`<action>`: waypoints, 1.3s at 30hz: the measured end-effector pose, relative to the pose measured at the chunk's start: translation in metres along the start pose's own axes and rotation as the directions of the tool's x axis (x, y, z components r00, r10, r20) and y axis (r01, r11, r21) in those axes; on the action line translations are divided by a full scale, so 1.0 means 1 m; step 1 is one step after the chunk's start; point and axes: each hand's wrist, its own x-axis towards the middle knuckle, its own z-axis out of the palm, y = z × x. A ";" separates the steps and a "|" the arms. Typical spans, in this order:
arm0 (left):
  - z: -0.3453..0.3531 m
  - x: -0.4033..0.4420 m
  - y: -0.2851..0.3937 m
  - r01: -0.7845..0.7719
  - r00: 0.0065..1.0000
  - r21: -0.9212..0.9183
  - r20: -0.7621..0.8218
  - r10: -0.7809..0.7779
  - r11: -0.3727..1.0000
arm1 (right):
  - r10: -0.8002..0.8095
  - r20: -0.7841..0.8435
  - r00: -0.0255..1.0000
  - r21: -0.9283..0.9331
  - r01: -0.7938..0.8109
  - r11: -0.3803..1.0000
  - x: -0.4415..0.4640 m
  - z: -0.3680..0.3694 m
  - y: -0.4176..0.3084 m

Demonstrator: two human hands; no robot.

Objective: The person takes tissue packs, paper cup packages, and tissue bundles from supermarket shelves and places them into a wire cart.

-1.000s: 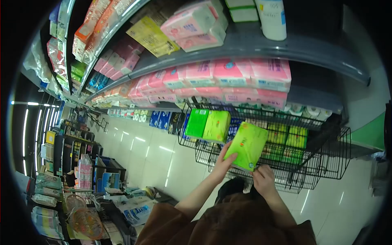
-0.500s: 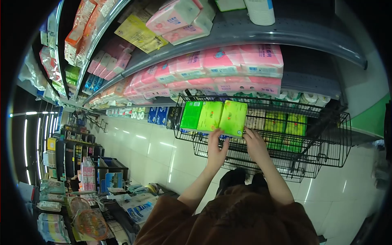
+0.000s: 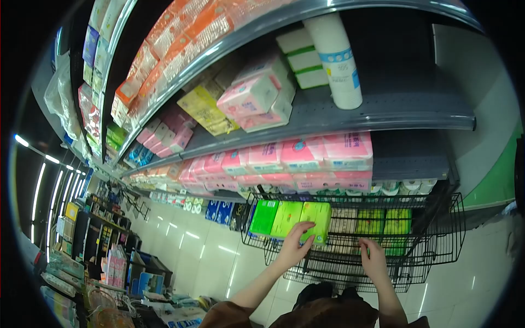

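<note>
A black wire cart (image 3: 435,232) stands in front of me. Lying side by side in its left part are a bright green tissue pack (image 3: 264,217), a yellow-green tissue pack (image 3: 285,220) and a second yellow-green tissue pack (image 3: 317,212). Over the front of that last pack is my left hand (image 3: 295,247), thumb and fingers apart; whether it touches the pack I cannot tell. My right hand (image 3: 374,261) is clear of the packs, at the cart's front wires, its fingers loosely spread with nothing in them. More green packs (image 3: 397,225) show behind the wires on the right.
Pink tissue packs (image 3: 303,154) line the shelf behind the cart. On the shelf above are a tall white roll (image 3: 340,65), a yellow pack (image 3: 208,109) and pink-and-white packs (image 3: 251,98). Merchandise racks (image 3: 112,218) stand to the left across the tiled floor (image 3: 219,251).
My right hand has left the rightmost yellow-green pack and moved right. My left hand has shifted onto that pack's front. The view has tilted up, showing more of the upper shelf.
</note>
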 end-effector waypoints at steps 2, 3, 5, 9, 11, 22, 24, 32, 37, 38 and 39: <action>-0.008 0.048 0.018 -0.138 0.990 0.051 0.002 0.138 0.989 | -0.063 -0.042 0.997 -0.052 0.060 0.997 -0.009 -0.001 0.002; -0.010 0.074 0.027 -0.175 0.984 0.024 -0.008 0.175 0.984 | -0.091 -0.062 0.994 -0.079 0.086 0.993 -0.011 -0.002 0.002; -0.015 0.129 0.050 -0.263 0.964 0.004 -0.036 0.263 0.965 | -0.100 -0.101 0.990 -0.006 0.100 0.995 -0.019 0.000 -0.007; -0.018 0.245 0.095 -0.275 0.953 -0.271 -0.201 0.226 0.922 | -0.097 -0.109 0.989 0.090 0.107 0.990 -0.037 0.001 -0.022; -0.011 0.300 0.103 -0.309 0.928 -0.302 -0.303 0.216 0.902 | -0.106 -0.117 0.987 0.121 0.120 0.985 -0.044 0.000 -0.023; 0.007 0.329 0.157 -0.246 0.960 -0.519 -0.250 0.130 0.818 | 0.087 -0.272 0.958 0.149 -0.047 0.988 -0.086 -0.039 0.003; -0.001 0.285 0.165 -0.050 0.999 -0.667 -0.030 0.040 0.743 | 0.100 -0.307 0.947 0.208 -0.036 0.978 -0.082 -0.048 -0.004; 0.071 0.071 0.089 0.560 0.714 -0.305 0.650 -0.262 0.770 | -0.030 -0.332 0.943 0.175 0.093 0.980 -0.070 -0.066 -0.018; 0.121 0.022 0.053 0.769 0.524 -0.323 0.813 -0.254 0.551 | -0.295 -0.074 0.953 -0.412 0.240 0.879 -0.061 -0.068 -0.033; 0.127 0.020 0.048 0.785 0.511 -0.341 0.828 -0.229 0.518 | -0.262 -0.054 0.963 -0.424 0.216 0.879 -0.063 -0.056 -0.022; 0.131 0.019 0.045 0.799 0.499 -0.357 0.843 -0.203 0.483 | -0.274 -0.101 0.956 -0.493 0.191 0.849 -0.063 -0.050 -0.013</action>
